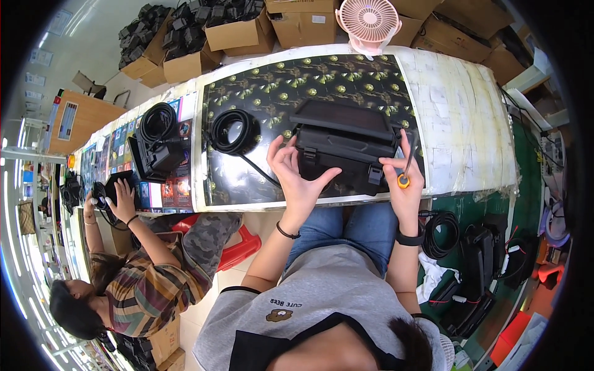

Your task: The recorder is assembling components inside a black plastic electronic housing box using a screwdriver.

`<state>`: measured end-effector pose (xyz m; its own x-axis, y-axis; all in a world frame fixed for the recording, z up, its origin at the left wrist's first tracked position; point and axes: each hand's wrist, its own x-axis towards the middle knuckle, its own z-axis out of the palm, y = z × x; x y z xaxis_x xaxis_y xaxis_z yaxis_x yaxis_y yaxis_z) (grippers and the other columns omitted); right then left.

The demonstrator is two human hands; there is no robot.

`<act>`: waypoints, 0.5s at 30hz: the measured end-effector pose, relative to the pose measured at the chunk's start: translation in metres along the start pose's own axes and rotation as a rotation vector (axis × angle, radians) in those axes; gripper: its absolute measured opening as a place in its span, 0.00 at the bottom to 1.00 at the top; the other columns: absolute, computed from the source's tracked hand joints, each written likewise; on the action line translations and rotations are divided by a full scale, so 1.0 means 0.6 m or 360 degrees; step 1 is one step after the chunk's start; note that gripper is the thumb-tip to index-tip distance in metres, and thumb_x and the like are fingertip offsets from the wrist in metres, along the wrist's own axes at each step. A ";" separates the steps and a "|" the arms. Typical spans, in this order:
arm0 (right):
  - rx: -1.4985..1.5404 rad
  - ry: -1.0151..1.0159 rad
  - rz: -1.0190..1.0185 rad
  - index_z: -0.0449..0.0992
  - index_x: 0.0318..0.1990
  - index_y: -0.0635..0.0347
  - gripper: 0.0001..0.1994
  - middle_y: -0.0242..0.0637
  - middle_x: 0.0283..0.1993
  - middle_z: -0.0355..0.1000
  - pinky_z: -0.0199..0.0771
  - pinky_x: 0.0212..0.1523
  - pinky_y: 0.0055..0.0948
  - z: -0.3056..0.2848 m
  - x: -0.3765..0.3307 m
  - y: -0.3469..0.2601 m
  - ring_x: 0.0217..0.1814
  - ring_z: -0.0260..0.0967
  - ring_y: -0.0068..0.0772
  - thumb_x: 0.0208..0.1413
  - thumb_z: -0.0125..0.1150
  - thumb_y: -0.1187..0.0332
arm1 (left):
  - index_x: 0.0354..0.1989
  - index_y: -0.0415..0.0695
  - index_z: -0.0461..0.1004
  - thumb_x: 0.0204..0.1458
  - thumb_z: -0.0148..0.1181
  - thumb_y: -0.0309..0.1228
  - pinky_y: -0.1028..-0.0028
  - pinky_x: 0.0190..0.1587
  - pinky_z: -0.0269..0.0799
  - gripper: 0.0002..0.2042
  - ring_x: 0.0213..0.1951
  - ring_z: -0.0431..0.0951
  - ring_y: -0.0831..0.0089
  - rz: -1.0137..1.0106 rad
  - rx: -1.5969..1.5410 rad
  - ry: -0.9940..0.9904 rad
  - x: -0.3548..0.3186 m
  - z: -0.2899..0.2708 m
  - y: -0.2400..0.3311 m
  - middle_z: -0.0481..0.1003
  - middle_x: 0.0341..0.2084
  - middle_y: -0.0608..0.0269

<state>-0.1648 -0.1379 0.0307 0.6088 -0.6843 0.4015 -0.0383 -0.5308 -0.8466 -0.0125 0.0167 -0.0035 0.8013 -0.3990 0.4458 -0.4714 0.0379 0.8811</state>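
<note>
A black plastic case (346,141) with latches on its near side lies in front of me, its dark panel-like top tilted up at the back. My left hand (296,179) holds the case's left end, fingers curled by the side and thumb stretched along the near face. At the right end, my right hand (405,185) touches the case with its fingertips. Tucked in that same hand is a screwdriver (404,180) with a yellow-orange handle, its shaft pointing away from me. A coiled black cable (232,131) lies left of the case, its free length running toward my left hand.
A co-worker (148,278) sits to the left, hands on a dark part. Another black case with coiled cable (158,145) stands between us. A pink fan (369,21) sits at the table's far edge, cartons (241,36) behind. Black cases and cables (479,253) lie at lower right.
</note>
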 end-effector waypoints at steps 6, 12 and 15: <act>0.0231 0.0058 0.0194 0.84 0.38 0.59 0.08 0.54 0.70 0.62 0.61 0.66 0.38 0.010 -0.006 0.004 0.72 0.61 0.47 0.59 0.65 0.65 | 0.57 0.41 0.59 0.37 0.81 0.29 0.57 0.65 0.65 0.40 0.65 0.63 0.49 0.0108 0.0313 -0.0230 0.004 -0.023 -0.015 0.50 0.64 0.48; 0.0164 0.0014 0.0124 0.84 0.38 0.59 0.09 0.52 0.70 0.62 0.60 0.67 0.39 0.007 0.003 0.010 0.73 0.59 0.47 0.60 0.65 0.64 | 0.57 0.44 0.66 0.42 0.75 0.24 0.58 0.64 0.64 0.32 0.65 0.62 0.49 0.0167 0.0202 -0.0220 0.016 -0.021 0.011 0.53 0.65 0.48; 0.0157 0.0001 0.0167 0.84 0.38 0.57 0.08 0.50 0.70 0.62 0.60 0.67 0.39 0.002 0.002 0.013 0.73 0.59 0.48 0.60 0.65 0.63 | 0.57 0.46 0.65 0.44 0.74 0.24 0.57 0.66 0.63 0.31 0.67 0.59 0.49 0.0090 0.0290 -0.0348 0.030 -0.023 0.020 0.52 0.66 0.48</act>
<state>-0.1638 -0.1421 0.0242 0.6052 -0.7335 0.3093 -0.0234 -0.4047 -0.9141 0.0011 0.0227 0.0173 0.6825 -0.5900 0.4315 -0.5875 -0.0915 0.8040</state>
